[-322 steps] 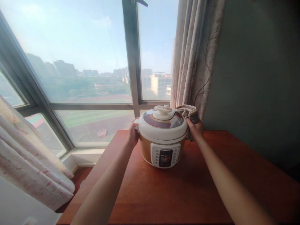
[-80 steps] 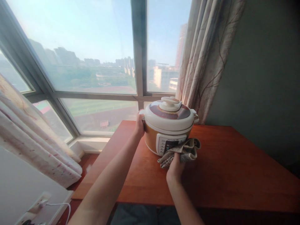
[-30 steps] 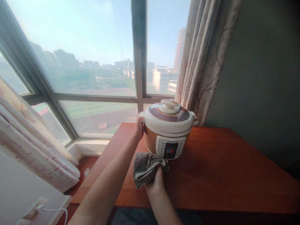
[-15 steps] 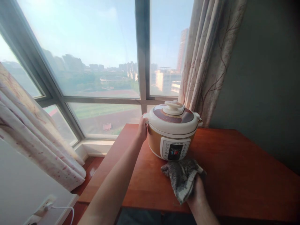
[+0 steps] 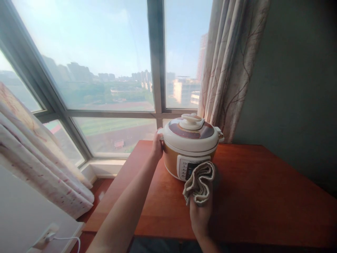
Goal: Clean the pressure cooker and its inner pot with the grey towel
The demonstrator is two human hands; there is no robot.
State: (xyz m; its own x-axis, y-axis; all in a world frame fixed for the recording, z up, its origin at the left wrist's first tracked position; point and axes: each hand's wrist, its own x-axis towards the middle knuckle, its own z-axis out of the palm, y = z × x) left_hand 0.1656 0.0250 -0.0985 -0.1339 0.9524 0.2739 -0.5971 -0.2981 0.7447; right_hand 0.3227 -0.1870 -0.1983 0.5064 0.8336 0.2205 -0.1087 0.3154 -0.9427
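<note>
A white and golden-brown electric pressure cooker (image 5: 172, 160) stands upright on the reddish wooden table (image 5: 252, 196), its lid on. My left hand (image 5: 157, 146) is closed around the cooker's left side handle. Bunched in folds, a grey-beige cloth (image 5: 200, 184) is gripped by my right hand (image 5: 201, 211) in front of the cooker. The cloth covers part of the control panel (image 5: 184, 168); whether it touches the panel I cannot tell. Most of the right fingers are hidden by the cloth.
Behind the table is a large window (image 5: 110, 70) with grey frames. A patterned curtain (image 5: 229, 70) hangs behind the cooker, another curtain (image 5: 34, 165) at left. A white plug (image 5: 50, 237) with its cable sits in a wall socket at lower left.
My right hand has raised the cloth from the table in front of the cooker to the level of its panel, bunching it. My left hand stays on the handle. The view has shifted slightly.
</note>
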